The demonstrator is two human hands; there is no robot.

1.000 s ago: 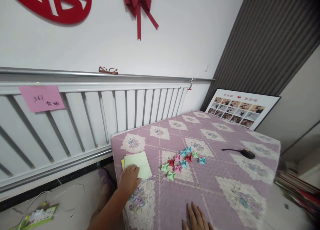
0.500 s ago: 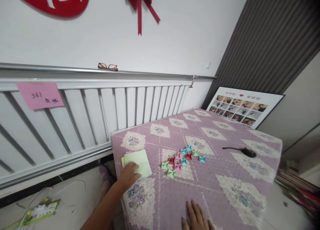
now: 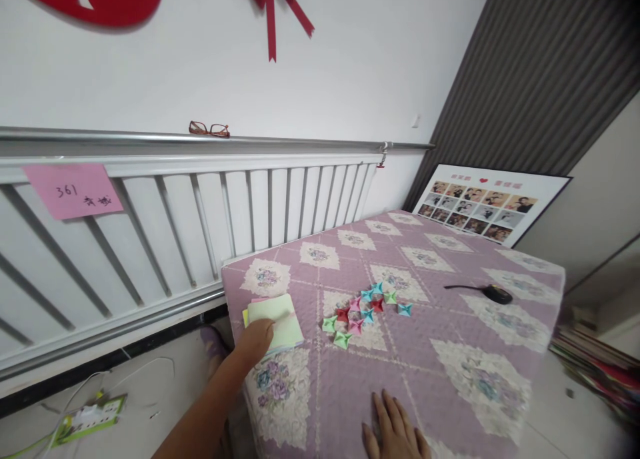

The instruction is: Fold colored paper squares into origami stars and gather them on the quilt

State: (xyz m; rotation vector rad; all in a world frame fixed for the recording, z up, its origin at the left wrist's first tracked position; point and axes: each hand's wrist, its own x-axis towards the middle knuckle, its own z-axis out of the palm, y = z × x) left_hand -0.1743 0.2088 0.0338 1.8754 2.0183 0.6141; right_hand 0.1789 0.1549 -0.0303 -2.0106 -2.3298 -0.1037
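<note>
My left hand is at the left edge of a stack of square coloured papers, pale green on top, with pink and yellow edges showing beneath. Its fingers are curled in and mostly hidden. Flat on the purple flowered tablecloth, near the front edge of the view, my right hand lies with fingers spread and nothing in it. Several small folded paper pieces in green, red, pink and blue sit in a cluster between the stack and the table's middle.
A black mouse-like object with a cord lies at the right. Behind the table are a white radiator, glasses on a pipe and a photo board. A power strip is on the floor at left.
My left hand has shifted slightly left on the paper stack, and its fingers have curled in. My right hand has moved little. The camera view has shifted slightly.
</note>
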